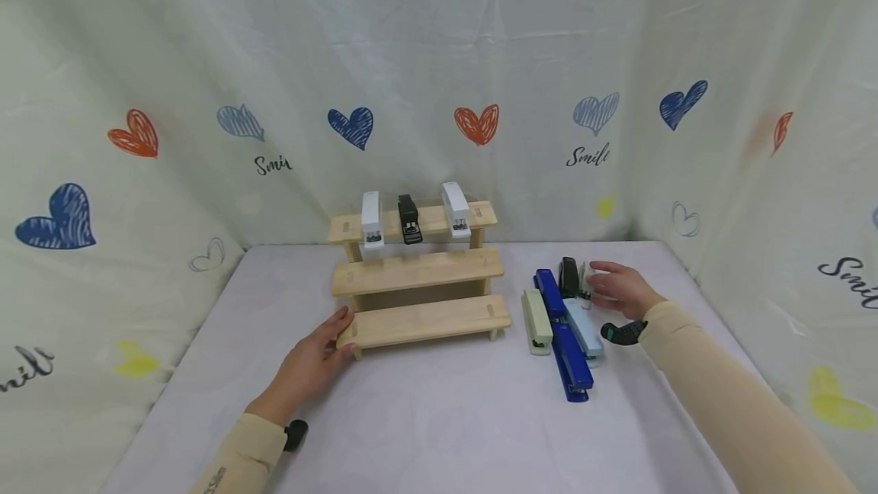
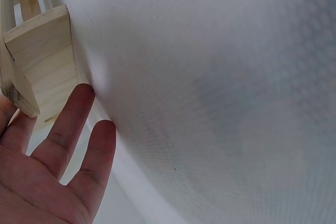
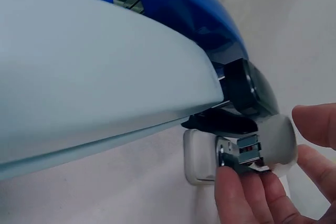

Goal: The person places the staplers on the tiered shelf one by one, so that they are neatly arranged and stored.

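My left hand (image 1: pixel 310 368) holds the left end of the lowest board of a tiered wooden rack (image 1: pixel 425 320). In the left wrist view, two fingers (image 2: pixel 71 124) extend below the board's corner, while others touch its edge. On the right, my right hand (image 1: pixel 623 290) is at a small white stapler (image 3: pixel 278 142), its fingertips against one side and another digit near the opposite side. Next to that stapler lie a black stapler (image 1: pixel 568 277), a long blue stapler (image 1: pixel 564 338), a light blue stapler (image 1: pixel 583 328) and a pale green stapler (image 1: pixel 537 320).
On the rack's top tier stand a white stapler (image 1: pixel 371 218), a black stapler (image 1: pixel 409 218) and another white stapler (image 1: pixel 456 208). A white cloth covers the table (image 1: pixel 439 433). Behind it hangs a curtain (image 1: pixel 425 44) printed with hearts.
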Motion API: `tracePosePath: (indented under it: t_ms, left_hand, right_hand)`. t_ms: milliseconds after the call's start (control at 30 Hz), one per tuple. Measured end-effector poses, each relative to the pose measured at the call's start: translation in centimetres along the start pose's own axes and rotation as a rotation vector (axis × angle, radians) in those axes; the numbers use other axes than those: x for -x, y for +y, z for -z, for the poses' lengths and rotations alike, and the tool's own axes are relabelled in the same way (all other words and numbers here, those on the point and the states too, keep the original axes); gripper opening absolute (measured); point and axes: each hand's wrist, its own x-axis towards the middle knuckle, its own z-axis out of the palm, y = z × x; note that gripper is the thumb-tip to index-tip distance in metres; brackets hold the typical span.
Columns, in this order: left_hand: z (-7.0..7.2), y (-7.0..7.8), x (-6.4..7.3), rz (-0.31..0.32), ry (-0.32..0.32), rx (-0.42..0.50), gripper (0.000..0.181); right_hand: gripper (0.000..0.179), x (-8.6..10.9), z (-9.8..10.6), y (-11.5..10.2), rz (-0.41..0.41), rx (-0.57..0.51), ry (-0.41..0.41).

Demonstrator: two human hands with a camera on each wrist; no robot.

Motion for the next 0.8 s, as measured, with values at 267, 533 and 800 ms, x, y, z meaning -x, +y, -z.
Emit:
tracePosePath:
  t_ms: [267,533,800]
  left_hand:
    - [-0.11,-0.19,-0.02,0.002,0.003,-0.004,0.064]
    - [-0.16,-0.26,0.01,-0.002,0.007,0.0,0.064]
    - [-0.09,-0.19,0.01,-0.003,0.01,0.011,0.064]
  right_hand:
    - [0.061,-0.37,-0.22,0.32,-0.025,-0.053,-0.026]
    - [0.06,-0.76,-0.3,0.58,-0.016,-0.143,-0.026]
    - [0.06,-1.02,-0.77,0.73,-0.034,-0.211,0.03]
